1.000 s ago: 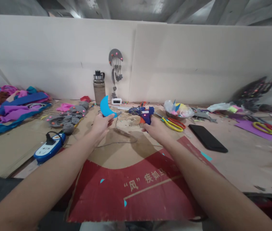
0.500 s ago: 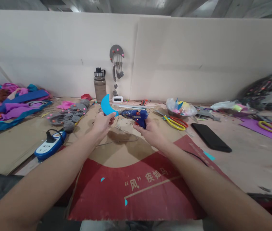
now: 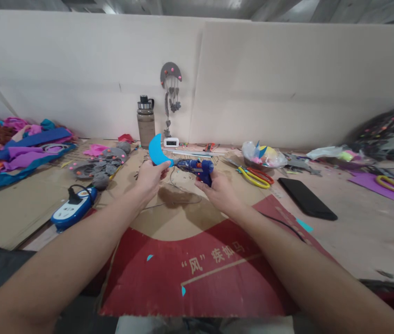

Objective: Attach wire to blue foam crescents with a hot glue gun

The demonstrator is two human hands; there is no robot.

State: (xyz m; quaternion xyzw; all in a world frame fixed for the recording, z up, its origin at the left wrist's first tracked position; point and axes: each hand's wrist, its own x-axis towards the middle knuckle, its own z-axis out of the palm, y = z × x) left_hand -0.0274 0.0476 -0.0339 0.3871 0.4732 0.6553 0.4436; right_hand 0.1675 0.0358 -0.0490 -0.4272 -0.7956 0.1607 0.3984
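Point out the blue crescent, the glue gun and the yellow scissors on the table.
blue crescent (image 3: pixel 155 149), head view, middle of the curved sheet.
glue gun (image 3: pixel 193 164), head view, on the barrel.
yellow scissors (image 3: pixel 248 176), head view, on the handle shank.

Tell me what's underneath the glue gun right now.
Brown cardboard with a thin looped wire lies below the glue gun, which the right hand holds off the surface. The hand covers what is directly under the handle.

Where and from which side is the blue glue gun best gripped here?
Probably the handle of the glue gun, from the near right, as the right hand has it. Its barrel lies level, nozzle pointing left at the blue crescent in the left hand; keep off that end.
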